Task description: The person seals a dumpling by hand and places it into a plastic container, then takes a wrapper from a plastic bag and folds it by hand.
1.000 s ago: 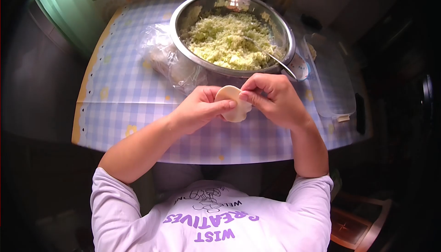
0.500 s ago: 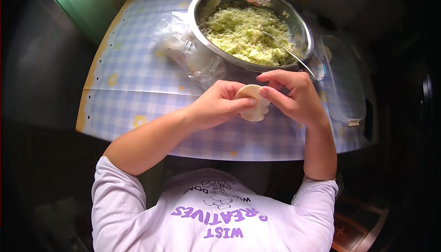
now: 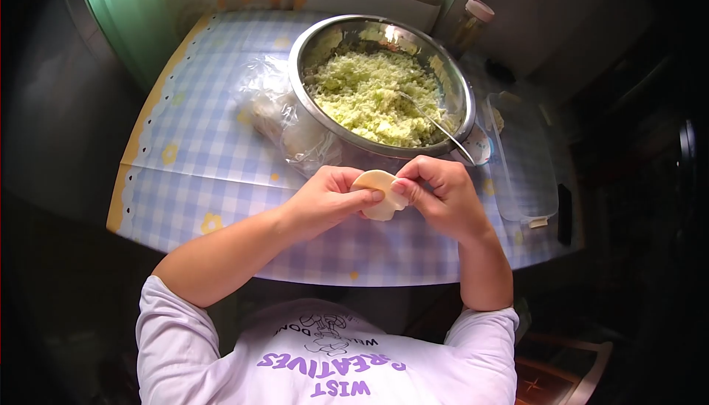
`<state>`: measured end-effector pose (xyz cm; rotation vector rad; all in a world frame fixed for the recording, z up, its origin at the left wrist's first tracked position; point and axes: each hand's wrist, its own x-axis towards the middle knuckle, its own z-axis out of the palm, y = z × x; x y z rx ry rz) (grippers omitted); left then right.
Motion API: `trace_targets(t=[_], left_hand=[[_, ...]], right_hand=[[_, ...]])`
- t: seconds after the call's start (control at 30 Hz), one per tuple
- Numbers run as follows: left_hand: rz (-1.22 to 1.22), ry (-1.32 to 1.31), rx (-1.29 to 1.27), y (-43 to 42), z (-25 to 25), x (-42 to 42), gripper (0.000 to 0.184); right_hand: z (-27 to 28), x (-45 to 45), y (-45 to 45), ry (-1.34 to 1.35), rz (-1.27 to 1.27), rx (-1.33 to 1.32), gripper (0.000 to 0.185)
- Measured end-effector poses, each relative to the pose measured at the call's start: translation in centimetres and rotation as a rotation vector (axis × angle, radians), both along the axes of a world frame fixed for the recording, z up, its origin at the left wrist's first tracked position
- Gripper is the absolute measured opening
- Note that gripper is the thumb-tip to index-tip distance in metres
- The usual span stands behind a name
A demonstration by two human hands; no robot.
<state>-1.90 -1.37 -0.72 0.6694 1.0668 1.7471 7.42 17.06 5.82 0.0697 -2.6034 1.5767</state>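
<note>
A round, pale dumpling wrapper (image 3: 378, 185) is held up between both hands, just in front of the steel bowl (image 3: 295, 80). My left hand (image 3: 329, 196) grips its left side, thumb flat across the face. At its right edge my right hand (image 3: 436, 194) pinches the dough between thumb and index finger. The wrapper's lower edge looks wavy. Inside the bowl lies a heap of shredded, pale green filling (image 3: 377, 98), with a metal spoon (image 3: 443, 130) resting in it and its handle over the rim. Whether the wrapper holds any filling is hidden.
Left of the bowl sits a clear plastic bag (image 3: 284, 120) with pale contents. A transparent plastic container (image 3: 524, 176) stands on the right, and a jar with a pink lid (image 3: 480, 10) at the back. A blue checked tablecloth (image 3: 214, 139) covers the table.
My right thumb and index finger have closed together on the wrapper's edge; earlier the index finger was lifted away. The view has shifted, so the table and bowl appear lower and further left.
</note>
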Motion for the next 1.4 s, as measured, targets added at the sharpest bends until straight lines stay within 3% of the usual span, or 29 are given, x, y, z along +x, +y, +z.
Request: trace_targets(t=[0.27, 0.47, 0.67, 0.8, 0.97, 1.2, 1.4], left_hand=[[0.031, -0.033, -0.015, 0.2, 0.2, 0.1, 0.032], [-0.019, -0.018, 0.031, 0.3, 0.2, 0.2, 0.031], [0.018, 0.032, -0.006, 0.2, 0.1, 0.4, 0.030], [0.006, 0.041, 0.029, 0.5, -0.2, 0.2, 0.030], [0.001, 0.062, 0.049, 0.8, -1.1, -0.6, 0.035], [0.043, 0.206, -0.037, 0.5, -1.5, -1.0, 0.029], [0.035, 0.262, -0.043, 0.6, -1.6, -0.5, 0.039]], right_hand=[[-0.7, -0.6, 1.1, -0.109, 0.043, -0.162, 0.018], [-0.4, -0.3, 1.1, -0.075, -0.002, 0.005, 0.018], [-0.2, -0.3, 1.2, -0.104, 0.121, 0.067, 0.013], [0.0, -0.3, 0.9, -0.155, 0.008, 0.086, 0.007], [-0.8, -0.6, 0.9, -0.057, 0.053, 0.142, 0.008], [-2.8, 0.3, 0.7, -0.113, 0.042, -0.129, 0.014], [-4.2, 0.7, 1.9, -0.036, 0.111, -0.166, 0.022]])
